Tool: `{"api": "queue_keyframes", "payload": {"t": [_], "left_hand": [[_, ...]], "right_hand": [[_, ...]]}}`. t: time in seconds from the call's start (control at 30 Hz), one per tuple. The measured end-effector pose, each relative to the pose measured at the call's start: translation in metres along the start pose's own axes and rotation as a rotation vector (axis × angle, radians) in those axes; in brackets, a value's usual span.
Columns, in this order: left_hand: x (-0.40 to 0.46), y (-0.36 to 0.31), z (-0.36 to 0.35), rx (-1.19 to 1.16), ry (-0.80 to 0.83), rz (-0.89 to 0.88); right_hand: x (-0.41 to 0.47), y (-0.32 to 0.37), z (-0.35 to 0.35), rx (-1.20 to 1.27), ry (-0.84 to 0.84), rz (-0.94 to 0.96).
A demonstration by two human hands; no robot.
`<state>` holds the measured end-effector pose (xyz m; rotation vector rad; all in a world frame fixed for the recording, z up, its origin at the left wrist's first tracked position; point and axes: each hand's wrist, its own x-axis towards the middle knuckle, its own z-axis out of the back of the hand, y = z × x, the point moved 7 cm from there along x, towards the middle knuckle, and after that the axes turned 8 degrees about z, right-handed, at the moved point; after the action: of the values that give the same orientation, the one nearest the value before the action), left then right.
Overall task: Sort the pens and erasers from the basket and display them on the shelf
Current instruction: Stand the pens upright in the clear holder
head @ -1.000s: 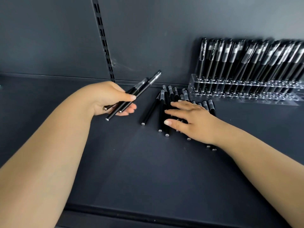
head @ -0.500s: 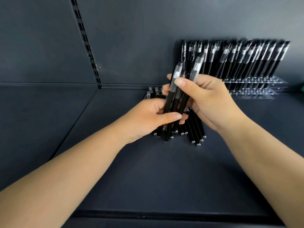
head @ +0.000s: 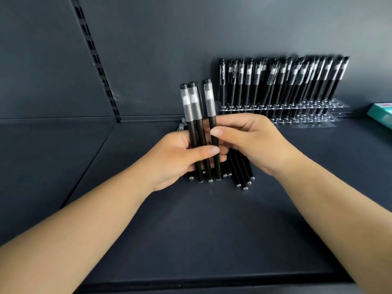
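My left hand (head: 180, 158) grips three black pens (head: 197, 115) upright, clear caps on top. My right hand (head: 248, 139) pinches the rightmost of them (head: 211, 102) between thumb and fingers. Under both hands several loose black pens (head: 241, 175) lie in a pile on the dark shelf (head: 191, 230). Behind, at the right, a clear acrylic pen rack (head: 297, 115) against the back wall holds several black pens (head: 282, 81) standing upright in rows.
A teal box (head: 381, 113) sits at the far right edge of the shelf. A slotted metal upright (head: 99, 66) runs down the back wall at the left. The shelf's front lip (head: 191, 283) lies near me.
My left hand brought its pens from the left over the pile and stood them upright. My right hand lifted off the pile and took hold of the bundle; the pens now stand more vertical.
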<state>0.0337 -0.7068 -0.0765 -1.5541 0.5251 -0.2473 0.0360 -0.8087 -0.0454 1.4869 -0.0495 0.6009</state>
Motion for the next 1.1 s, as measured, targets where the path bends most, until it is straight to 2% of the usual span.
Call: {"api": "queue_keyframes", "payload": {"t": [0.1, 0.23, 0.3, 0.43, 0.57, 0.67, 0.77, 0.93, 1.1], "left_hand": [[0.002, -0.007, -0.01, 0.008, 0.014, -0.014], [0.01, -0.013, -0.024, -0.145, -0.044, -0.048], [0.017, -0.016, -0.032, -0.2, -0.102, -0.056], [0.036, -0.017, -0.062, -0.222, -0.204, -0.027], [0.069, -0.009, -0.091, -0.348, -0.29, 0.076], [0.094, -0.001, -0.111, -0.45, -0.336, 0.138], [0.114, 0.002, -0.126, -0.471, -0.439, 0.111], [0.133, 0.004, -0.131, -0.339, -0.602, -0.019], [0.15, -0.002, -0.138, -0.187, -0.618, -0.118]], "right_hand": [[-0.005, 0.009, 0.014, -0.033, -0.034, 0.001], [-0.013, 0.016, 0.065, 0.127, -0.251, -0.053], [-0.017, 0.024, 0.101, 0.126, -0.347, -0.053], [-0.022, 0.037, 0.173, 0.055, -0.501, 0.005], [-0.01, 0.037, 0.232, 0.015, -0.583, 0.069], [0.003, 0.025, 0.258, -0.061, -0.604, 0.093], [0.013, 0.006, 0.272, -0.112, -0.61, 0.059], [0.018, -0.012, 0.282, -0.2, -0.576, 0.039], [0.023, -0.016, 0.292, -0.262, -0.573, 0.034]]}}
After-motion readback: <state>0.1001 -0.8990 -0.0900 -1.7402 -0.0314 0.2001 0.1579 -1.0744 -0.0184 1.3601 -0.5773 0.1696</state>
